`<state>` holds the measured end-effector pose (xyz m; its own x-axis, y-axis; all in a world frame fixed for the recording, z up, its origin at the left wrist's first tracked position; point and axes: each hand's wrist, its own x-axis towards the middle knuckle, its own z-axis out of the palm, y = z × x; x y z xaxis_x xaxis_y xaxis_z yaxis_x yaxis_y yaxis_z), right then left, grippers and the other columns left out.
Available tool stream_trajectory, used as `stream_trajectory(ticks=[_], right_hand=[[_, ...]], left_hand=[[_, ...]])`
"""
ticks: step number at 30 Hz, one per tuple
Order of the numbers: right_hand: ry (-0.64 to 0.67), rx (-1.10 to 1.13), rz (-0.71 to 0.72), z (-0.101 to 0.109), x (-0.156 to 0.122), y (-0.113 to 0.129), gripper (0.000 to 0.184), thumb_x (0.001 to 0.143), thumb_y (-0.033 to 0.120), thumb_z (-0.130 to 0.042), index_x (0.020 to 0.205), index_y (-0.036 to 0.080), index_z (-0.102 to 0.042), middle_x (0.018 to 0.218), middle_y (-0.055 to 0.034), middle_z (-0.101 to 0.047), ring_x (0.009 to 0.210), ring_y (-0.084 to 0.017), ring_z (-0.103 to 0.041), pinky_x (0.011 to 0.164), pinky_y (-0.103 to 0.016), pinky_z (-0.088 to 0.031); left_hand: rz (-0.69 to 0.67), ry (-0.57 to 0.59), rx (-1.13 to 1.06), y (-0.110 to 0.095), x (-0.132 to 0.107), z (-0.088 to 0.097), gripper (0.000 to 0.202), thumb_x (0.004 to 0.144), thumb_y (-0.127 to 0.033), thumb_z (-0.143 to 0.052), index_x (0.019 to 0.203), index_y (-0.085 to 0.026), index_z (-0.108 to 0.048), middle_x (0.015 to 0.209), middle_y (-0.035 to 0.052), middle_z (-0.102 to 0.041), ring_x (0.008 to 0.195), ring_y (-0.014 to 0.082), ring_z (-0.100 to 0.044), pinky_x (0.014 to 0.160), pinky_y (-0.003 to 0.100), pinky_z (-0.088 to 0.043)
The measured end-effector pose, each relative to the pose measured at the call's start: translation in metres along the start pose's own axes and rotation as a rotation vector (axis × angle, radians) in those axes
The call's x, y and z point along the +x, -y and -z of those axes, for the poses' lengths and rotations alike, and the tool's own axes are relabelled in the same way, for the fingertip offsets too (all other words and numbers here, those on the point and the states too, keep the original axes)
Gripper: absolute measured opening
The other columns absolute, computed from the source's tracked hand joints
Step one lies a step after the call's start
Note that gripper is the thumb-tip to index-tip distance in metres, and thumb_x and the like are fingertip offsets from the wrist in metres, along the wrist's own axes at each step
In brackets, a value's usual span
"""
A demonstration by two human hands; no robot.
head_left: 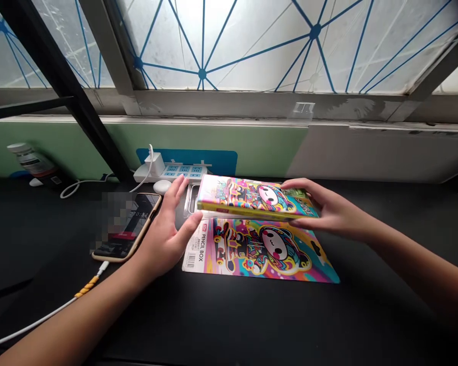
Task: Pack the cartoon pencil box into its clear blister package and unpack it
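Observation:
A colourful pencil box [252, 195] with a cartoon figure and a yellow side edge is held in my right hand [324, 208], thumb below and fingers on top at its right end. Just left of the box, my left hand [171, 229] has its fingers extended and thumb apart. Whether the left fingertips touch the box I cannot tell. Beneath lies a printed backing card [267, 249] marked "PENCIL BOX", with a matching picture. Part of a clear plastic tray [191, 198] shows behind the box's left end; the rest is hidden.
A phone [137, 223] with a white charging cable [34, 325] lies left of my left hand. Behind stand a power strip [183, 172] with a white plug and a tilted bottle [36, 162]. A black slanted post [64, 86] rises at left before the window.

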<state>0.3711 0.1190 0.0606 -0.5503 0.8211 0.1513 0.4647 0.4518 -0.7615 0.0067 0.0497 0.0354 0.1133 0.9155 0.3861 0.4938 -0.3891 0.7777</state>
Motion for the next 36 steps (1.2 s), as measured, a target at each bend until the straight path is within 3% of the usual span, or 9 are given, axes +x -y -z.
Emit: stream_trajectory(ticks=[3, 6, 14, 20, 25, 27, 30, 33, 36], right_hand=[[0.010, -0.038, -0.024, 0.000, 0.027, -0.007, 0.073, 0.078, 0.051, -0.081, 0.140, 0.028, -0.047, 0.139, -0.0113, -0.059, 0.123, -0.036, -0.061, 0.096, -0.045, -0.059], [0.041, -0.112, -0.021, -0.002, 0.044, -0.012, 0.075, 0.079, 0.055, -0.078, 0.141, 0.027, -0.048, 0.141, -0.0118, -0.059, 0.123, -0.035, -0.061, 0.100, -0.046, -0.056], [0.218, -0.404, 0.088, 0.002, 0.046, -0.019, 0.067, 0.091, 0.055, -0.064, 0.153, 0.036, -0.045, 0.158, -0.0080, -0.044, 0.144, -0.036, -0.041, 0.115, -0.055, -0.040], [0.058, -0.655, 0.114, -0.019, 0.036, -0.022, 0.054, 0.098, 0.056, -0.051, 0.147, 0.033, -0.054, 0.154, -0.0134, -0.049, 0.142, -0.040, -0.043, 0.113, -0.066, -0.034], [-0.110, -0.746, 0.372, -0.046, 0.013, -0.004, 0.041, 0.098, 0.044, -0.057, 0.134, 0.023, -0.061, 0.148, -0.0185, -0.055, 0.135, -0.036, -0.052, 0.117, -0.066, -0.026], [-0.059, -0.672, 0.469, -0.060, -0.002, 0.007, 0.037, 0.097, 0.038, -0.061, 0.131, 0.023, -0.063, 0.140, -0.0168, -0.062, 0.130, -0.033, -0.057, 0.113, -0.060, -0.037], [0.128, -0.547, 0.445, -0.080, -0.019, 0.021, 0.047, 0.096, 0.041, -0.062, 0.140, 0.025, -0.058, 0.147, -0.0156, -0.058, 0.130, -0.033, -0.058, 0.106, -0.054, -0.047], [0.337, -0.462, 0.328, -0.092, -0.024, 0.030, 0.070, 0.095, 0.055, -0.059, 0.156, 0.026, -0.041, 0.163, -0.0164, -0.039, 0.146, -0.039, -0.041, 0.114, -0.062, -0.037], [0.426, -0.398, 0.238, -0.094, -0.021, 0.036, 0.087, 0.091, 0.066, -0.058, 0.162, 0.026, -0.028, 0.168, -0.0168, -0.024, 0.154, -0.043, -0.019, 0.119, -0.069, -0.024]], left_hand=[[0.180, -0.057, -0.180, 0.010, 0.006, -0.011, 0.069, 0.103, -0.046, -0.048, 0.160, -0.024, -0.015, 0.170, 0.0127, -0.022, 0.157, 0.0282, -0.019, 0.126, 0.050, -0.026], [0.312, -0.025, -0.343, 0.020, 0.010, -0.018, 0.070, 0.104, -0.045, -0.046, 0.160, -0.025, -0.009, 0.168, 0.0162, -0.024, 0.154, 0.0290, -0.030, 0.120, 0.049, -0.037], [0.311, 0.059, -0.407, 0.028, 0.013, -0.022, 0.065, 0.103, -0.040, -0.047, 0.156, -0.024, -0.014, 0.163, 0.0177, -0.034, 0.145, 0.0282, -0.045, 0.113, 0.045, -0.047], [0.242, 0.117, -0.233, 0.029, 0.012, -0.021, 0.054, 0.103, -0.040, -0.044, 0.153, -0.024, -0.034, 0.166, 0.0125, -0.031, 0.151, 0.0306, -0.034, 0.119, 0.049, -0.039], [0.088, 0.132, 0.218, 0.018, 0.011, -0.011, 0.047, 0.104, -0.042, -0.043, 0.145, -0.022, -0.052, 0.171, 0.0109, -0.017, 0.157, 0.0319, -0.016, 0.125, 0.056, -0.023], [-0.050, 0.138, 0.342, 0.012, 0.014, -0.009, 0.043, 0.105, -0.039, -0.042, 0.140, -0.019, -0.056, 0.169, 0.0131, -0.023, 0.157, 0.0311, -0.018, 0.125, 0.055, -0.022], [-0.173, 0.182, 0.428, 0.001, 0.025, -0.012, 0.041, 0.105, -0.037, -0.041, 0.136, -0.016, -0.058, 0.167, 0.0162, -0.027, 0.155, 0.0303, -0.023, 0.124, 0.051, -0.026], [-0.167, 0.302, 0.445, -0.014, 0.042, -0.027, 0.049, 0.105, -0.042, -0.039, 0.146, -0.015, -0.049, 0.169, 0.0171, -0.024, 0.156, 0.0311, -0.022, 0.124, 0.051, -0.025], [-0.108, 0.400, 0.477, -0.023, 0.058, -0.051, 0.062, 0.104, -0.052, -0.040, 0.156, -0.017, -0.037, 0.169, 0.0164, -0.022, 0.157, 0.0351, -0.014, 0.124, 0.057, -0.022]])
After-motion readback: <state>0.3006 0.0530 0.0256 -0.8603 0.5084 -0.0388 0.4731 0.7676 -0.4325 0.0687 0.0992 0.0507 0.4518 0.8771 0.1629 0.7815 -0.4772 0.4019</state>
